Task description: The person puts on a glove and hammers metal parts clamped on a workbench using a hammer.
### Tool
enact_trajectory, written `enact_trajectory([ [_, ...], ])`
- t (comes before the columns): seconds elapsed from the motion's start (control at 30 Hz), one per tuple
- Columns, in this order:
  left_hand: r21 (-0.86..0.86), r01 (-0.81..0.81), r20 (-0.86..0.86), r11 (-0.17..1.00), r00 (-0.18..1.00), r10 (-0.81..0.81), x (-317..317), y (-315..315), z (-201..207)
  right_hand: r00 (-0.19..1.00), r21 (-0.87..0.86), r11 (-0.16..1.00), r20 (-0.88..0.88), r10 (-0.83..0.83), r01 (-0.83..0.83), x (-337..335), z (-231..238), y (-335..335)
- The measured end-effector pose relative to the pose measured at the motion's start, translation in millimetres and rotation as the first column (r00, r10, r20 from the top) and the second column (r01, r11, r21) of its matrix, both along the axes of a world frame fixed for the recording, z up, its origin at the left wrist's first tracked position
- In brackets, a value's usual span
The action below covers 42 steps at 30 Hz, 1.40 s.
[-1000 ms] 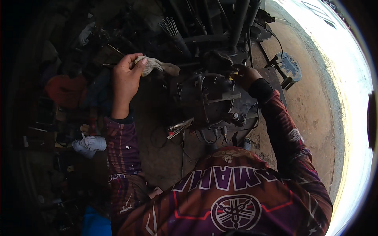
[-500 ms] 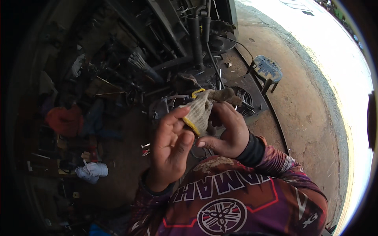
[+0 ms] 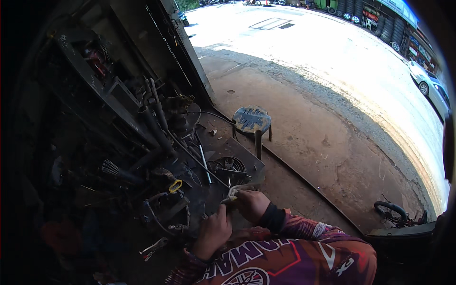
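The right grip (image 3: 253, 204) pinches a pale glove (image 3: 232, 192), the left grip (image 3: 214, 230) close against it, near a dark table (image 3: 224, 146).

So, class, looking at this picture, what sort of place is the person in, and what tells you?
Probably a metalworking or repair workshop: there's a bundle of thin rods, thick dark tubes and a dark metal tabletop with metal parts on it.
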<state>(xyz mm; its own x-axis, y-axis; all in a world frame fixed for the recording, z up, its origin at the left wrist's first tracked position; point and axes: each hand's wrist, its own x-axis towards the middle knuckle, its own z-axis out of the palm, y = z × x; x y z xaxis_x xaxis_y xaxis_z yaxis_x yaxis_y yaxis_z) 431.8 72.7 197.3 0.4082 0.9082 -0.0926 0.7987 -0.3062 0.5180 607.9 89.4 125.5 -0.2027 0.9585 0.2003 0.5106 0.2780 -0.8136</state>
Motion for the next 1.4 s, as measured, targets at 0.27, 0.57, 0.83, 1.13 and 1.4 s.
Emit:
enact_trajectory([
  [0.27, -0.381, 0.025, 0.657, 0.924, 0.710, 0.252, 1.8, 51.2, -111.1, 0.928, -0.149, 0.989, -0.369, -0.047, -0.010, -14.1, -5.1, -0.7],
  [0.57, -0.673, 0.080, 0.738, 0.736, -0.002, 0.675, -7.7, 59.6, -108.5, 0.986, 0.120, 0.986, -0.103, 0.130, -0.118, -13.4, -2.6, 1.5],
  [0.83, -0.140, -0.150, 0.851, 0.979, 0.488, 0.196, -9.5, 49.3, -116.6, 0.952, 0.010, 0.978, -0.226, 0.207, -0.211, -24.4, 16.1, -19.0],
  [1.13, -0.319, 0.149, 0.810, 0.936, 0.555, 0.188, -15.5, 72.0, -46.6, 0.964, 0.191, 0.957, -0.110, 0.244, -0.220, -44.0, 17.9, -3.1],
  [1.4, -0.396, 0.101, 0.621, 0.913, 0.761, 0.185, -24.2, 47.3, -54.5, 0.925, 0.178, 0.923, -0.108, 0.364, -0.342, -35.4, 41.0, -5.4],
])
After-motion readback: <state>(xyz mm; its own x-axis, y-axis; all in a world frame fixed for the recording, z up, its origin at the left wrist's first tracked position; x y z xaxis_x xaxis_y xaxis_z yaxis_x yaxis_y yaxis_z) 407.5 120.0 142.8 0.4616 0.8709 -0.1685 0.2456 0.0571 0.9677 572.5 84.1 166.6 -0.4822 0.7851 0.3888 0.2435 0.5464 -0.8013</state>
